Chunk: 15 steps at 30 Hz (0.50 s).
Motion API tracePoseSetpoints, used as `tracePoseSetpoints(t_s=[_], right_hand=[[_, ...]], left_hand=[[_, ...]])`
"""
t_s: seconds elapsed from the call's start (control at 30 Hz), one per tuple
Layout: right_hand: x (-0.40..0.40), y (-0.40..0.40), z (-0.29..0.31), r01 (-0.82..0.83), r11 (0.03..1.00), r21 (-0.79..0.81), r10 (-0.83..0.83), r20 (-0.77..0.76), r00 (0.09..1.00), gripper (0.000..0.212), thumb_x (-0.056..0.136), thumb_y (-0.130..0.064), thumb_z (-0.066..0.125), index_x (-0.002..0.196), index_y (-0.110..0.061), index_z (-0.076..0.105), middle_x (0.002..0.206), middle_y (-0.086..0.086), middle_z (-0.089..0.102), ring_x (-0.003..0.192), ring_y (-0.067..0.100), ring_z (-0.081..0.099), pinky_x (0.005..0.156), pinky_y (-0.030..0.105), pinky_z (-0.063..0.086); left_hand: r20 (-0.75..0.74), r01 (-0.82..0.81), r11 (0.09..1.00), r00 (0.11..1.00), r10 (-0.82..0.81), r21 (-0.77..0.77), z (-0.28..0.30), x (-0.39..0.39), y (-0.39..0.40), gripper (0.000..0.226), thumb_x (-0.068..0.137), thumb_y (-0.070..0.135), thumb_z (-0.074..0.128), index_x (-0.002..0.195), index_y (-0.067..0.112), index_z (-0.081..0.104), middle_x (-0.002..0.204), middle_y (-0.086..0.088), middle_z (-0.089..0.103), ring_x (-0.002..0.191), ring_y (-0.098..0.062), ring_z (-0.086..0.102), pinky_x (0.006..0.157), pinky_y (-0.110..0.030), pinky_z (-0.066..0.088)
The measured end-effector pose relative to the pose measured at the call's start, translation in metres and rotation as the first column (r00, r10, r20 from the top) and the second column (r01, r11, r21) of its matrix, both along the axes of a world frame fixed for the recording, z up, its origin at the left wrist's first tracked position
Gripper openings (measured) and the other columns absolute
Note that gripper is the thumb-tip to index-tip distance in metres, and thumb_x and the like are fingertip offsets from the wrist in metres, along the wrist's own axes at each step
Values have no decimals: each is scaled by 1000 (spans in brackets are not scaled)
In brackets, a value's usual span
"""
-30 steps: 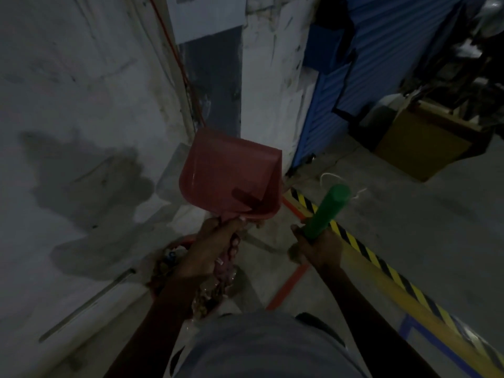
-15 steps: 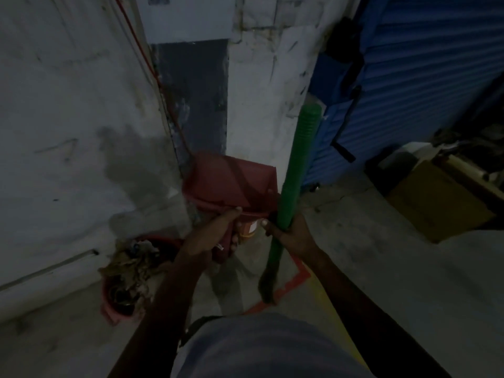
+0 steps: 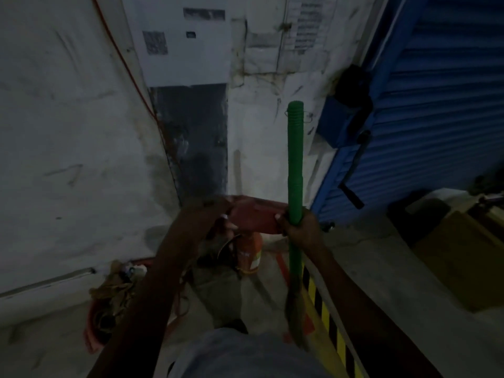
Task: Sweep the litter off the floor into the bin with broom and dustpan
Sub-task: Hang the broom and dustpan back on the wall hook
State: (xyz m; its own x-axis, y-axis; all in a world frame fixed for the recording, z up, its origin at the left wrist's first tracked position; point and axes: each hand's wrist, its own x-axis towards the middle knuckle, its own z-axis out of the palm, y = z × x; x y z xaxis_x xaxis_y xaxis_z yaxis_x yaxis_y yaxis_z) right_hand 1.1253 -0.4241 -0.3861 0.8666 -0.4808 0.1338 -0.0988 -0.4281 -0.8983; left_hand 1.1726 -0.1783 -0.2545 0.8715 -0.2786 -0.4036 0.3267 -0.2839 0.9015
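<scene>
The red bin (image 3: 94,327) is sitting on the floor (image 3: 381,268) by the wall at lower left, brimming with crumpled litter (image 3: 114,291). The left hand (image 3: 203,214) is holding the red dustpan (image 3: 256,218) up, though blur is hiding how its fingers lie. The right hand (image 3: 301,230) is gripping the upright green broom (image 3: 296,170), fingers clamped round the handle. An orange fire extinguisher (image 3: 249,255) is standing below the dustpan, near the blue shutter (image 3: 436,105).

One broom (image 3: 296,159), one dustpan (image 3: 255,216), one bin (image 3: 91,334), one extinguisher (image 3: 249,255).
</scene>
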Motion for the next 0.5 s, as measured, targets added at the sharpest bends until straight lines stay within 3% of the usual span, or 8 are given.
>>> tracePoseSetpoints(t_s=[0.07,0.17,0.27,0.37,0.43,0.5], right_hand=[[16,-24,-2,1,1000,24,-1,0,1000,27,80,-36,81,73,-16,66,64,8,70,58,24,69,52,44,59],[40,-53,2,21,1000,14,-20,-9,1000,28,82,-31,81,74,-7,68,63,10,69,56,23,68,51,40,58],[59,-72,9,16,999,49,-14,-31,999,25,84,-20,80,75,-1,68,63,12,69,55,20,66,51,36,56],[79,-91,14,39,997,61,-36,-45,998,24,84,-18,80,75,1,68,63,16,69,54,21,66,52,41,57],[91,-103,13,42,997,71,-37,-70,997,23,84,-18,80,76,-1,67,65,16,69,56,20,67,52,38,58],[101,-115,11,34,996,82,-27,-87,996,22,84,-18,79,75,-2,67,64,14,68,56,17,66,50,32,55]], left_hand=[[130,-27,998,991,34,-60,5,18,-1,14,99,9,61,87,3,65,50,0,63,38,-7,59,37,-15,42],[266,-18,996,963,40,-84,11,48,-24,13,96,6,65,84,4,69,51,1,66,43,-7,63,40,-16,43],[348,75,995,933,-94,69,19,77,-41,14,94,9,68,81,11,71,55,5,68,49,-1,65,43,-13,45],[450,115,946,858,-248,303,25,111,-63,9,92,8,71,98,2,75,70,0,69,55,-2,64,54,-15,50],[532,83,890,775,-341,449,29,130,-75,13,91,11,72,97,0,78,80,-3,70,63,-5,59,64,-11,44],[548,42,814,718,-428,580,40,143,-87,18,92,19,72,94,3,79,82,-2,67,66,-5,52,60,-6,34]])
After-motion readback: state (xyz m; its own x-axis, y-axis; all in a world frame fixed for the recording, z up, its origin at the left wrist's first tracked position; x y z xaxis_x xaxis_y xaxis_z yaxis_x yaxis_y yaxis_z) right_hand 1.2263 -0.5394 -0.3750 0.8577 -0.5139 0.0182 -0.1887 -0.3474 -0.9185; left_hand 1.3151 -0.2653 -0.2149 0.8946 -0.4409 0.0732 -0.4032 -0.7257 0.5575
